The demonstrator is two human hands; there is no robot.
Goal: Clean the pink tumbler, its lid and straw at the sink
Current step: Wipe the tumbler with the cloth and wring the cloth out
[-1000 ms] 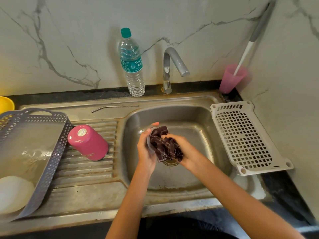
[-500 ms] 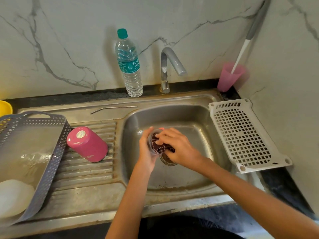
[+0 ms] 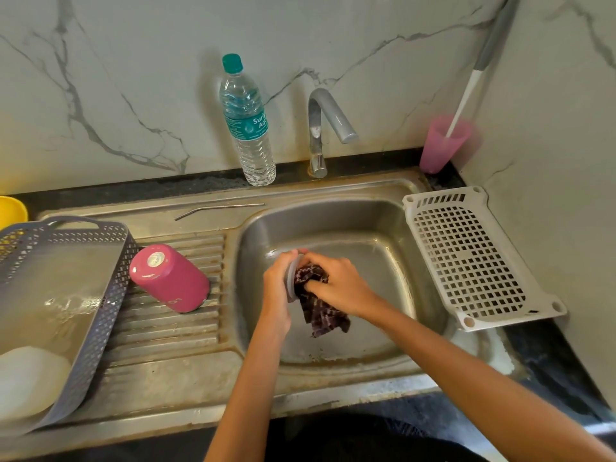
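**Lid wiped over the basin**

The lid (image 3: 290, 278) is held on edge above the middle of the sink (image 3: 333, 190) basin. The left hand (image 3: 276, 285) curls round its rim and the right hand (image 3: 343, 285) bunches a dark cloth (image 3: 321, 311) against its face. Thin and stiff, the lid looks light and probably slippery, so the rim is the surest hold. Both forearms reach in from the front edge. The tumbler (image 3: 170, 278) stands inverted on the drainboard, and the straw (image 3: 220, 210) lies along the back ledge

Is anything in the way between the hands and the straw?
Nothing visible is. The left hand holds the lid and the right hand the cloth. The straw lies alone on the ledge, up and left of them. The tumbler stands further left, the bottle behind.
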